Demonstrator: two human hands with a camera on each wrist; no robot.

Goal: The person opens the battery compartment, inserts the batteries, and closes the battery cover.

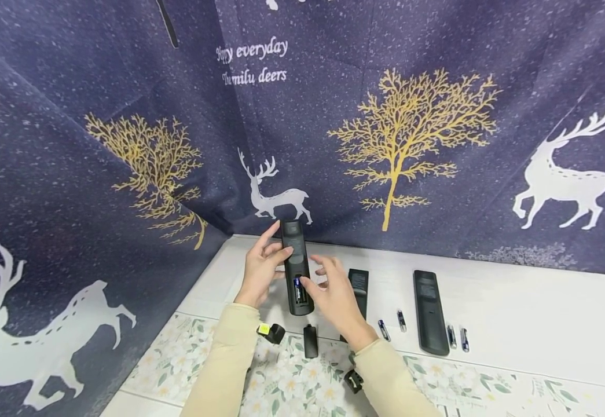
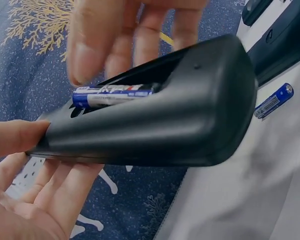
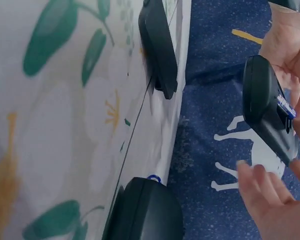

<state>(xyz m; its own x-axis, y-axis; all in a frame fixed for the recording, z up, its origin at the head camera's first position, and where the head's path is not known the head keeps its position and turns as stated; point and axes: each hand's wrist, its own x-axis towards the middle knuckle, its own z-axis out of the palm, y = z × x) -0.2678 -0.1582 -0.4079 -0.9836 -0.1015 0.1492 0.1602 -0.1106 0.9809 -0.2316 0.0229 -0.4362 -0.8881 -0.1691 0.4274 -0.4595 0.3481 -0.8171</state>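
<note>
A black remote control (image 1: 296, 260) is held up, back side showing, by my left hand (image 1: 260, 272). The left thumb lies on its back and the fingers go behind it. Its battery bay is uncovered, and a blue-and-silver battery (image 2: 115, 95) lies in it. My right hand (image 1: 333, 292) is beside the bay, its thumb (image 2: 87, 60) at the battery's end; whether it touches cannot be told. The other right fingers are spread beyond the remote. Below, on the table, lies the black battery cover (image 1: 310, 341).
Right of my hands lie a second remote (image 1: 358, 284), partly behind the right arm, and a third remote (image 1: 429, 313). Several loose batteries (image 1: 401, 320) lie near them. A floral cloth (image 1: 292, 376) covers the near table, and a dark deer-print curtain (image 1: 333, 116) hangs behind.
</note>
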